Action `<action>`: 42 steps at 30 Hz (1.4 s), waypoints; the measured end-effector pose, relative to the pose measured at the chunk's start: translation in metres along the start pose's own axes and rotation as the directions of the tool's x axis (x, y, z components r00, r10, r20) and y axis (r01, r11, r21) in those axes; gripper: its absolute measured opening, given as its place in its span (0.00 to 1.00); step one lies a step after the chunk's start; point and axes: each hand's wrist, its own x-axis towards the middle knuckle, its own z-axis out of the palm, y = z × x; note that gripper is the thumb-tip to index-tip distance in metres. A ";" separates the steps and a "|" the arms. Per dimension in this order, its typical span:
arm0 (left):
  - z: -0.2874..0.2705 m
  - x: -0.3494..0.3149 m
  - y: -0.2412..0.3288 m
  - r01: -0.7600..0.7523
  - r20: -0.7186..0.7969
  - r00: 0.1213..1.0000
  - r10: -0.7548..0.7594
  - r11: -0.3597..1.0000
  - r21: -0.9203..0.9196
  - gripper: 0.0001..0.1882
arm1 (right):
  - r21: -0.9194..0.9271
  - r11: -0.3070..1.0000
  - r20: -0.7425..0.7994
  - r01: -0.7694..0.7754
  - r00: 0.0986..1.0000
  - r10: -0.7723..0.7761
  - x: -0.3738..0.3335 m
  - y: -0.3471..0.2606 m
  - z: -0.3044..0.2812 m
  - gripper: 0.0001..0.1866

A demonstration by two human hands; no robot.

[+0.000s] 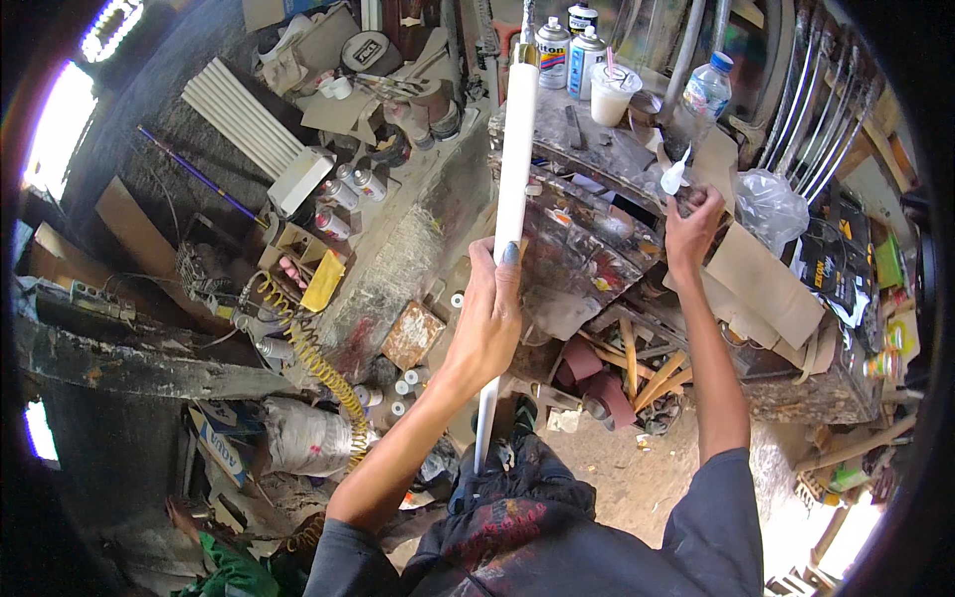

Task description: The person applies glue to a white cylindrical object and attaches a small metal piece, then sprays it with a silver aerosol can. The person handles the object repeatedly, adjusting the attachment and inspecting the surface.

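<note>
My left hand (489, 310) is wrapped round a long white pole (517, 149). It stands nearly upright in the middle of the view, its lower end reaching down in front of my legs, with a brass-coloured fitting at its upper end. Over the cluttered workbench on the right, my right hand (693, 227) has its fingers curled together. A white crumpled scrap (675, 173) sticks up right beside those fingertips; whatever lies within the fingers is hidden. Close by are a clear plastic bag (771, 211) and a piece of brown cardboard (761, 289).
Spray cans (553, 55), a lidded drink cup (614, 95) and a water bottle (707, 88) stand at the bench's back. White tubes (244, 117) lean at the far left. A yellow coiled hose (313, 358) hangs at left. Another person's green sleeve (234, 567) shows lower left.
</note>
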 end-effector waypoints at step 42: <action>0.074 -0.511 -0.238 0.754 0.172 0.568 -0.805 0.425 -0.500 0.28 | -0.445 0.895 0.888 -0.009 -0.133 0.440 -0.496 0.241 -0.512 0.07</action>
